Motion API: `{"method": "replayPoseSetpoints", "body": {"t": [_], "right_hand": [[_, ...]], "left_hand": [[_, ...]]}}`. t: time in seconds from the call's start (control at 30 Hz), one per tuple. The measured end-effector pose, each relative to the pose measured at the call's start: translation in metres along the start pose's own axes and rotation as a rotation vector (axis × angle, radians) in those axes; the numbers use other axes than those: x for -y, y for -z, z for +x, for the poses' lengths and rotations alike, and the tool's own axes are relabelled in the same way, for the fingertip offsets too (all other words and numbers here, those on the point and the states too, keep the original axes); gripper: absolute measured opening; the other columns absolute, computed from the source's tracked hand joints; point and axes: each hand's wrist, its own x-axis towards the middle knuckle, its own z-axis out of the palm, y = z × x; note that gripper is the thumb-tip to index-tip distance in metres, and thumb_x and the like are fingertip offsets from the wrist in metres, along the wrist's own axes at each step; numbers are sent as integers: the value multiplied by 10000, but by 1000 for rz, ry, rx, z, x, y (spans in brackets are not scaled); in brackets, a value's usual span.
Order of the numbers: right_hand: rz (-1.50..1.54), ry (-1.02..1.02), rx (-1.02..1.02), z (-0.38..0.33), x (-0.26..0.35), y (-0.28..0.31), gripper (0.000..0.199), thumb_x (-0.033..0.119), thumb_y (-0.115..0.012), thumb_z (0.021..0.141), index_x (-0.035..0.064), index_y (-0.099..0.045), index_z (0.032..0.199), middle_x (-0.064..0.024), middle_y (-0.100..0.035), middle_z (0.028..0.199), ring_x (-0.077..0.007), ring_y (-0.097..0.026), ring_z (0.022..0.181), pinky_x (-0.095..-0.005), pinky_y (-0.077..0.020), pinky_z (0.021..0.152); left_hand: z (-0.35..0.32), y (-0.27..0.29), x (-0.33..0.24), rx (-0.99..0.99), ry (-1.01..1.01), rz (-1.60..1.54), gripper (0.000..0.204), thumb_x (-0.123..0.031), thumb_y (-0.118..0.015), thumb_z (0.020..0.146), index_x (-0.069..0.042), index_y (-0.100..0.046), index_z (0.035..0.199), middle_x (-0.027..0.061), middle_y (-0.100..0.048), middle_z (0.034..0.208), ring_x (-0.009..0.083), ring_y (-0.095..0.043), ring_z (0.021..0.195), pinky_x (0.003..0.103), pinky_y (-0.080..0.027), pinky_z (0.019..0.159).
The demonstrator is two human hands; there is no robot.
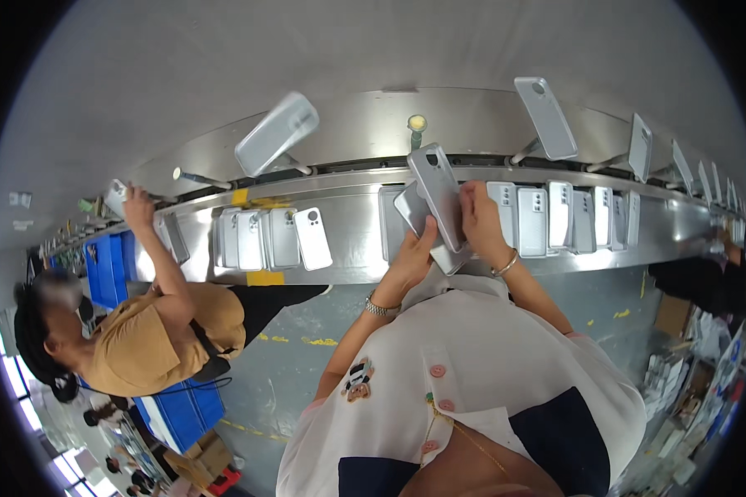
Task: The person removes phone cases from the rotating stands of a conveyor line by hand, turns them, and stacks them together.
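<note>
Spread beyond left hand [408, 260] and right hand [483, 222]: a steel bench [354, 242]. Lined up right of the right hand: a row of phone cases [532, 222]; well left of the left hand: a smaller group [285, 240]. Gripping a tilted grey case [439, 192] by its edge with the right; clasping a second case [409, 205] just behind it with the left (grip partly hidden).

Silver-grey phone cases [443, 199]; white shirt [497, 356], navy panels [568, 439]; blue bins [108, 272].
</note>
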Motion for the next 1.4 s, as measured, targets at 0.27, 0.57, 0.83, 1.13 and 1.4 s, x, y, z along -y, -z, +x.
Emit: {"method": "replayPoseSetpoints", "body": {"t": [0.27, 0.57, 0.83, 1.13, 1.4], "right_hand": [[615, -430, -145, 38, -54, 117, 248, 125, -606, 896, 11, -501, 1089, -29, -608, 931, -90, -584, 832, -228, -480, 709], [603, -281, -241, 111, -120, 152, 452, 202, -699, 826, -6, -494, 1170, -50, -579, 1013, -125, -533, 918, -280, -442, 798], [380, -361, 602, -26, -14, 93, 389, 245, -639, 855, 21, -502, 1142, -39, -534, 936, -122, -527, 873, -271, -460, 788], [944, -346, 437, 79, 35, 13, 401, 160, -683, 840, 49, -492, 1174, -30, -573, 995, -57, -523, 879, -206, -442, 714], [934, -502, 63, 66, -17, 48, 381, 225, -638, 884, 62, -475, 1187, -56, -564, 1022, -150, -552, 796, -345, -501, 769]], "left_hand": [[18, -43, 24, -111, 114, -183, 414, -226, -523, 948, -28, -421, 1297, 102, -538, 1223, 243, -556, 1106, 398, -490, 914], [6, -72, 35, -152, 102, -321, 382, -211, -529, 948, -28, -448, 1273, 84, -551, 1207, 210, -551, 1094, 346, -455, 929], [-18, -71, 19, 2, -21, -296, 482, -349, -525, 936, -47, -419, 1296, 63, -515, 1228, 178, -517, 1104, 322, -435, 926], [-41, 231, 132, -1725, -221, 740, 874, -431, -802, 675, 111, -405, 1234, 236, -522, 1082, 321, -531, 1012, 430, -480, 858], [-35, 293, 135, -1453, -30, 933, 555, -375, -765, 695, -11, -533, 1045, 170, -610, 916, 327, -612, 798, 387, -514, 716]]}}
